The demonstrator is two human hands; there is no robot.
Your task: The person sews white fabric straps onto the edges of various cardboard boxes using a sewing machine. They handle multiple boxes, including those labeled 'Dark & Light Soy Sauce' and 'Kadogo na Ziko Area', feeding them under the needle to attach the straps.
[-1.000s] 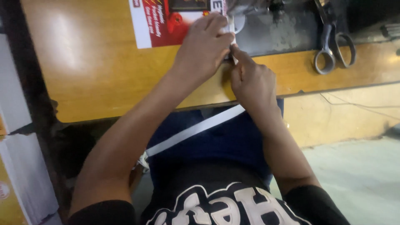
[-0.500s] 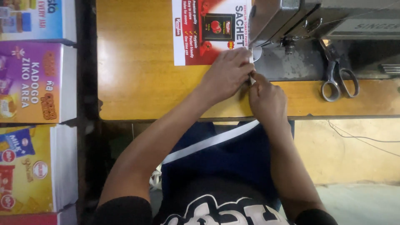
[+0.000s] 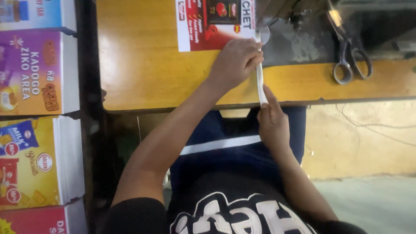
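Since the earlier frame the two hands have drawn apart: the right hand (image 3: 272, 123) has slid back toward the body to the table's near edge, and the left hand (image 3: 234, 60) stays up by the sewing machine (image 3: 299, 41), so the white strip (image 3: 259, 82) now shows stretched between them.

From the head view, the left hand is curled, its fingers closed over the strip's far end just beside the machine's needle area. The right hand pinches the near end between thumb and forefinger, otherwise loosely folded. The strip lies straight across the yellow wooden table (image 3: 143, 73), running toward the machine.

To do this well, I judge the strip should be kept taut and in line with the needle, with fingertips held clear of it.

A red printed sheet (image 3: 208, 26) lies under the left hand's side and could catch. Scissors (image 3: 351, 60) rest well to the right. Stacked printed cartons (image 3: 34, 130) stand at the left, apart from the work.
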